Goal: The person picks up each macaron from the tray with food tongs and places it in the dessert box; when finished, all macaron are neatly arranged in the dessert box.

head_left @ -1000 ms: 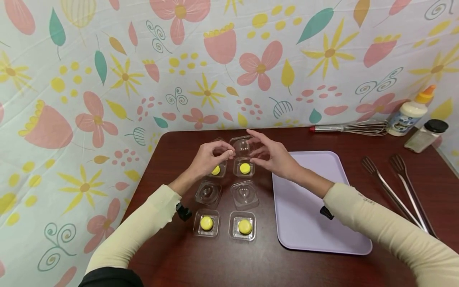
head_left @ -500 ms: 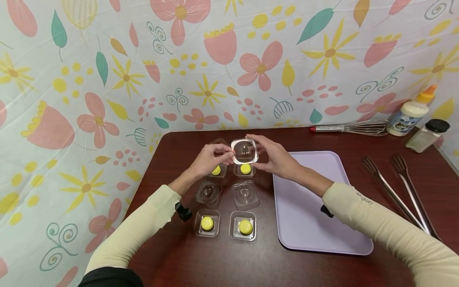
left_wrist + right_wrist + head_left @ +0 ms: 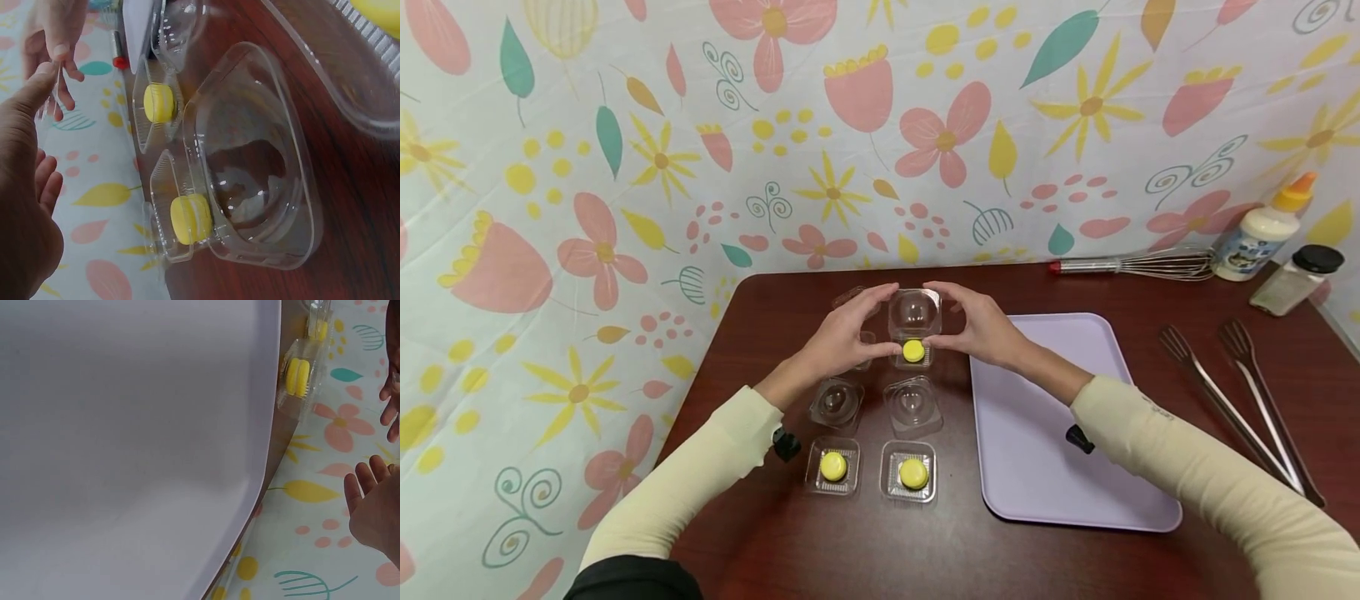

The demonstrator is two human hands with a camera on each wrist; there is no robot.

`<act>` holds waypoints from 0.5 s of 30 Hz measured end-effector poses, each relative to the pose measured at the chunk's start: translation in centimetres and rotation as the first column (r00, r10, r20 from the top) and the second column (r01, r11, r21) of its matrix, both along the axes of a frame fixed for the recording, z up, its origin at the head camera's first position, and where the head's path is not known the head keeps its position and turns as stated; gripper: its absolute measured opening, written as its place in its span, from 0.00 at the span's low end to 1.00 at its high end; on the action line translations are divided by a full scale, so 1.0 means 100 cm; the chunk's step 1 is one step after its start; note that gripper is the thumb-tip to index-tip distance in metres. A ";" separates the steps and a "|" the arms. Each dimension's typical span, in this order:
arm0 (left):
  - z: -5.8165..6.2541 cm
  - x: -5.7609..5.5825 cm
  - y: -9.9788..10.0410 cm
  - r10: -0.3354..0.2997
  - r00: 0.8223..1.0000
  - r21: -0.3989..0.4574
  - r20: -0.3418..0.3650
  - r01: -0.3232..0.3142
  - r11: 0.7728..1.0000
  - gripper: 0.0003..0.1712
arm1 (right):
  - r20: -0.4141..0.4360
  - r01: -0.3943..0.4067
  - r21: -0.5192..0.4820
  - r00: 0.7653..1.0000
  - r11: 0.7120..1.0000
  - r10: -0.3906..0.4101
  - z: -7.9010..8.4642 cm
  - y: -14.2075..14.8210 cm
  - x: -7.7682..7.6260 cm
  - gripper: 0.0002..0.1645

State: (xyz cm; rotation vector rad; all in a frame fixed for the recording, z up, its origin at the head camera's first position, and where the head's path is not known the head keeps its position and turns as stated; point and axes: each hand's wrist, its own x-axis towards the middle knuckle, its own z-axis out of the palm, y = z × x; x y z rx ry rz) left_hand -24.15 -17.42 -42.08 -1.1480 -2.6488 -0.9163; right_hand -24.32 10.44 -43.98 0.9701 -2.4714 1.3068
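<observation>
Both hands are raised over the back of the table, with a clear domed plastic lid [image 3: 915,313] between them. My left hand [image 3: 838,337] holds its left side between thumb and fingers; my right hand [image 3: 988,329] holds the right side the same way. Edge-on, the lid [image 3: 59,84] shows as a thin line at the thumbs in the left wrist view. Below it, a yellow macaron [image 3: 913,351] sits in a clear box. Another macaron [image 3: 191,219], behind my left hand in the head view, sits in the back left box.
Nearer lie two boxes with macarons [image 3: 832,467] [image 3: 913,474], their lids [image 3: 837,402] [image 3: 913,403] folded back. On the right is a lilac tray [image 3: 1075,450]. Beyond it lie a whisk [image 3: 1138,264], a glue bottle [image 3: 1255,237], a jar [image 3: 1296,279] and two slotted metal utensils [image 3: 1221,396] [image 3: 1262,400].
The lid, first faint between the hands, was tilted up toward the camera and now stands between them. My left hand has gone from a pinch to a wider hold on its left side.
</observation>
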 end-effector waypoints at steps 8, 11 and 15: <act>-0.005 -0.006 0.001 0.011 0.995 -0.085 -0.095 -0.019 0.996 0.53 | 0.086 0.010 0.019 0.996 1.000 -0.011 -0.006 -0.001 -0.002 0.52; -0.009 -0.008 0.002 0.020 0.997 -0.102 -0.078 -0.028 0.994 0.50 | 0.111 0.003 0.044 0.994 0.999 -0.008 -0.011 -0.002 -0.002 0.52; -0.014 -0.011 0.003 0.039 0.997 -0.147 -0.068 -0.048 0.988 0.47 | 0.133 -0.005 0.076 0.991 0.997 -0.005 -0.017 -0.003 -0.003 0.52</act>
